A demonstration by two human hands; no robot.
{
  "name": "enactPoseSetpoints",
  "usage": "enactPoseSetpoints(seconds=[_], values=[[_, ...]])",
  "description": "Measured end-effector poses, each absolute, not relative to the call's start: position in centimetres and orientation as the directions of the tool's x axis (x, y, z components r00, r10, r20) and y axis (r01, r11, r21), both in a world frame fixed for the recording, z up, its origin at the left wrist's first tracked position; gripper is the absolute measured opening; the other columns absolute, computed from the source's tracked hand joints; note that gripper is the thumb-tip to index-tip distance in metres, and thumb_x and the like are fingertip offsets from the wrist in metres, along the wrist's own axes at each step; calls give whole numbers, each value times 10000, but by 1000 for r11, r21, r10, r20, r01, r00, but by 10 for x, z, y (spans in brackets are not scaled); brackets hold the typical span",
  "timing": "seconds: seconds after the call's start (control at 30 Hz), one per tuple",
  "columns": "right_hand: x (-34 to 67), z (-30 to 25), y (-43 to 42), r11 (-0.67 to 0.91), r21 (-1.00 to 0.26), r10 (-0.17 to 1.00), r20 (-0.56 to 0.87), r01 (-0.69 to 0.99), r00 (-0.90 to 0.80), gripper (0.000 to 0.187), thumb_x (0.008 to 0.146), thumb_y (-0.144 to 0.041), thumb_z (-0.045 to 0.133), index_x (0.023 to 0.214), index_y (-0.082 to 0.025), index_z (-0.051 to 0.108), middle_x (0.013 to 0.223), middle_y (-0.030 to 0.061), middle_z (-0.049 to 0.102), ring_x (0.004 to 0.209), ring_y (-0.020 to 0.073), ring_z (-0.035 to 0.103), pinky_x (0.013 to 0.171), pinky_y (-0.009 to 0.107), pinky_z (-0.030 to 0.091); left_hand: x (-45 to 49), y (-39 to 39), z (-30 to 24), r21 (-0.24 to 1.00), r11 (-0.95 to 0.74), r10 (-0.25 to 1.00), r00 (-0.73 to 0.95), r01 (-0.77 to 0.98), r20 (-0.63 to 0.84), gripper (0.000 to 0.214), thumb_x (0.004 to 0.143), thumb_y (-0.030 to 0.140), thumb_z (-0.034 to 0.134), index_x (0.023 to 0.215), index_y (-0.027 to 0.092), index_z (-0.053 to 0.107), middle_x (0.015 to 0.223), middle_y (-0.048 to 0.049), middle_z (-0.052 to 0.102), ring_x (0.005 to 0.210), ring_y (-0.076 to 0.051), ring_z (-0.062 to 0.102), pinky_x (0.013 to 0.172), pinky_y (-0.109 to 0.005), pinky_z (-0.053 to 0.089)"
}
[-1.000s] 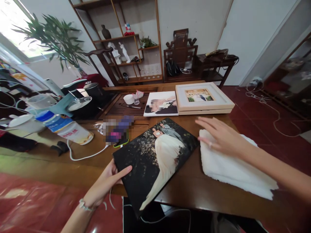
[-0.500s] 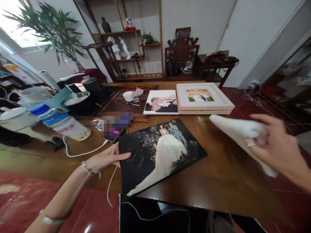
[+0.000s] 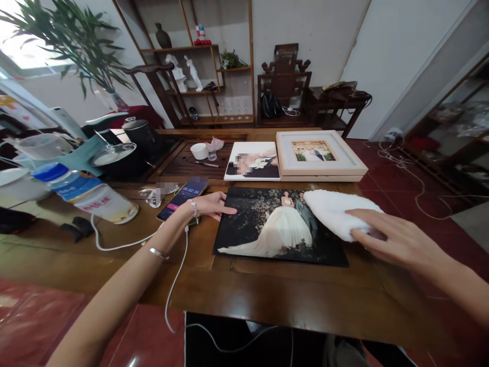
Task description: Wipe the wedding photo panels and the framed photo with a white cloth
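A dark photo panel showing a couple in wedding dress lies flat on the brown wooden table. My left hand rests on the panel's left top corner with its fingers stretched out flat. My right hand presses a folded white cloth onto the panel's right top part, fingers laid over the cloth.
Behind the panel lie a second photo print and a light framed photo. A phone with a white cable, a lying water bottle, a kettle and a tea tray are at the left. Cables run over the red floor.
The panel has been turned square to the table edge and pushed further onto the table. My right hand brought the cloth down onto the panel. My left hand moved to its top left corner.
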State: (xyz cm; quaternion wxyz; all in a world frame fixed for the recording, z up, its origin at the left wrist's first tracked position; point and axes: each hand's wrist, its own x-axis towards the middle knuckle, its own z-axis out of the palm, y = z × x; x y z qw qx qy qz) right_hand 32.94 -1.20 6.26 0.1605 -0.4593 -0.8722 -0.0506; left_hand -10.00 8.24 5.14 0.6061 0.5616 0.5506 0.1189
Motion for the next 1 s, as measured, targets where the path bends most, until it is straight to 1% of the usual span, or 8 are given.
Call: enactPoseSetpoints(seconds=[0.17,0.37,0.5,0.6,0.7,0.77,0.83,1.0], values=[[328,38,-12,699,115,650,310,706,-694,168,819,-229,505,964,-263,584,1196,118,575,1106,315,539,840,478,489,-90,80,39,827,299,863,236,475,-448,489,560,398,819,863,150,526,636,-3,658,578,-141,628,539,-238,500],[317,31,-7,571,17,774,322,821,-545,166,786,-175,437,920,-195,534,1150,197,540,1045,327,547,794,451,491,-84,72,37,800,131,916,238,585,-324,510,578,515,771,857,150,548,624,-9,656,538,-159,620,532,-265,489],[332,71,4,461,-143,885,149,876,-441,241,747,-162,390,933,-219,532,808,77,633,697,233,609,617,346,473,-87,65,39,687,-51,959,228,725,-169,507,621,577,715,861,152,576,545,2,644,519,-180,619,586,-280,469],[342,106,4,298,-130,918,309,946,-247,158,705,-206,416,807,-239,532,642,32,583,559,209,559,535,332,428,-86,61,38,590,-200,965,261,782,-18,516,652,576,700,921,148,596,545,-3,630,576,-193,620,679,-305,479],[336,117,-5,131,-8,796,597,991,-101,65,739,-242,453,674,-244,459,732,90,601,699,263,600,570,386,449,-79,54,33,517,-310,950,277,798,143,557,770,533,611,1143,126,541,935,-107,671,813,-230,648,804,-357,489],[326,105,-10,274,64,728,638,959,-251,118,763,-220,457,647,-240,448,1095,147,599,1010,329,576,722,469,484,-70,48,28,472,-389,919,298,791,259,524,866,470,504,1261,128,466,1301,-171,503,1158,-270,527,996,-406,395],[314,83,-11,520,89,695,534,850,-481,125,756,-149,454,673,-232,496,1368,110,444,1228,338,439,896,522,444,-60,41,22,440,-433,900,344,787,269,571,883,456,481,1341,128,391,1443,-180,351,1329,-292,342,1086,-444,289],[290,34,-1,711,95,654,276,697,-705,195,690,-84,486,807,-182,608,1280,178,490,1196,375,444,897,559,422,-46,30,10,434,-365,931,326,824,164,621,879,514,461,1390,184,339,1518,-147,232,1400,-367,145,1055,-605,234]])
